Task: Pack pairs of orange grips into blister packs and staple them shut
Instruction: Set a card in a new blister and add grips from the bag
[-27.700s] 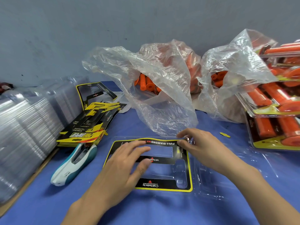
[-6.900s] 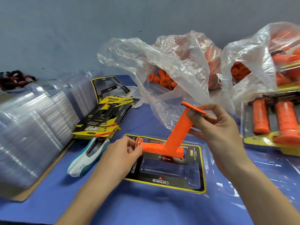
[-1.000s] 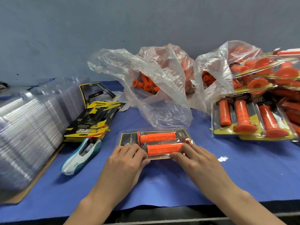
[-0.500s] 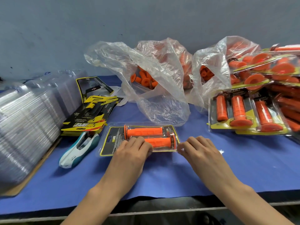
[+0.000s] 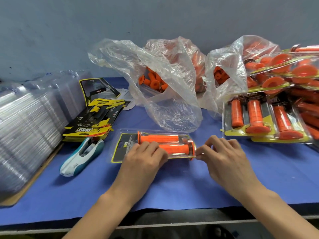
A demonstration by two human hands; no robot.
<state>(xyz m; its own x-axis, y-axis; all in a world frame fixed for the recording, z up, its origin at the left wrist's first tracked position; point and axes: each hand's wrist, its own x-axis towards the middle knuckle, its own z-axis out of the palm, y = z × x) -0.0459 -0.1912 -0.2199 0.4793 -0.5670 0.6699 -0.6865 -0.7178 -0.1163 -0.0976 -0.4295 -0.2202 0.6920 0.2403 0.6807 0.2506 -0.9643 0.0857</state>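
Note:
A closed clear blister pack (image 5: 124, 147) with a black and yellow card lies flat on the blue table in front of me. Two orange grips lie side by side in it, the far grip (image 5: 158, 138) and the near grip (image 5: 174, 148). My left hand (image 5: 143, 159) sits on the pack's near edge with its fingers curled over it. At the pack's right end, the fingertips of my right hand (image 5: 224, 157) pinch the edge. A white and teal stapler (image 5: 81, 157) lies to the left of the pack, untouched.
Two clear plastic bags of loose orange grips (image 5: 155, 81) (image 5: 221, 76) stand behind the pack. Finished packs (image 5: 250, 116) are piled at the right. Printed card inserts (image 5: 93, 125) and a long stack of empty clear shells (image 5: 25, 126) fill the left side.
The pack has slid a little to the left on the table. My right hand has moved from the near grip to the pack's right end, and my left hand stays on the near edge.

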